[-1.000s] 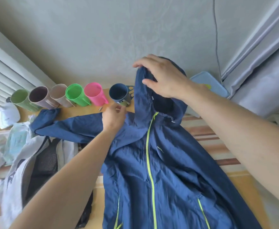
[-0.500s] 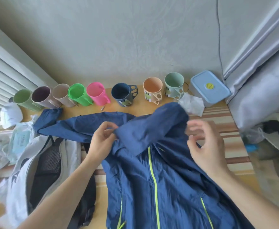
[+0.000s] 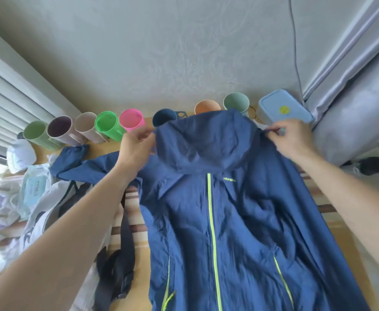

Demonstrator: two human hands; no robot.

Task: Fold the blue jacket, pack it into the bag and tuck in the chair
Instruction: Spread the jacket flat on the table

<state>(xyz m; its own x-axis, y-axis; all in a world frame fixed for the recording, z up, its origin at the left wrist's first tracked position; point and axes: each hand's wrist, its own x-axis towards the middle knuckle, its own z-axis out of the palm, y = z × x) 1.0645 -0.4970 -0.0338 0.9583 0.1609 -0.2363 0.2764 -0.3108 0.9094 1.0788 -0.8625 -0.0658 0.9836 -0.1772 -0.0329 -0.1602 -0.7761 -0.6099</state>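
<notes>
The blue jacket (image 3: 240, 221) with a lime zip lies front-up on the wooden table, its hood folded down over the chest. My left hand (image 3: 134, 147) pinches the jacket's left shoulder, and my right hand (image 3: 289, 138) pinches the right shoulder, stretching the top edge between them. One sleeve (image 3: 71, 160) trails off to the left. The white and dark bag (image 3: 56, 212) lies open at the left, its dark straps (image 3: 118, 268) beside the jacket. No chair is in view.
A row of coloured cups (image 3: 107, 126) stands along the wall at the back. A light blue lidded box (image 3: 282, 108) sits at the back right by a grey curtain (image 3: 352, 97). Packets and wrappers (image 3: 31, 189) crowd the far left.
The hood has come down flat onto the chest. Both hands have spread apart to the shoulders and taken hold, pulling the jacket's top edge taut.
</notes>
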